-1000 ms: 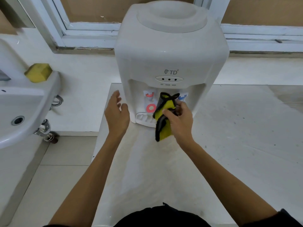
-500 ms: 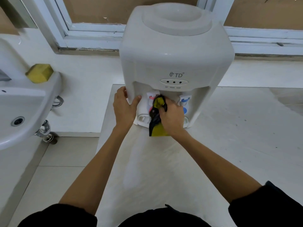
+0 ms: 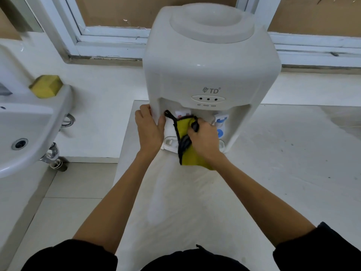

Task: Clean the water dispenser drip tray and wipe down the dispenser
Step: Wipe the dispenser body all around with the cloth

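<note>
A white tabletop water dispenser (image 3: 211, 71) stands on a pale counter (image 3: 283, 173). My left hand (image 3: 149, 130) grips the dispenser's front left column. My right hand (image 3: 205, 139) holds a yellow cloth with black edging (image 3: 185, 132) and presses it into the tap recess, over the red tap. The blue tap (image 3: 220, 122) shows to the right of my hand. The white drip tray (image 3: 169, 142) sits at the recess's bottom, mostly hidden by cloth and hands.
A white sink (image 3: 25, 130) hangs at the left with a yellow sponge (image 3: 46, 86) on its rim. A white window frame (image 3: 109, 40) runs behind the dispenser. Tiled floor (image 3: 64, 202) lies below the counter's left edge.
My left hand went from hovering open to gripping the dispenser's left column. My right hand pushed the cloth deeper into the recess and spread it over the red tap.
</note>
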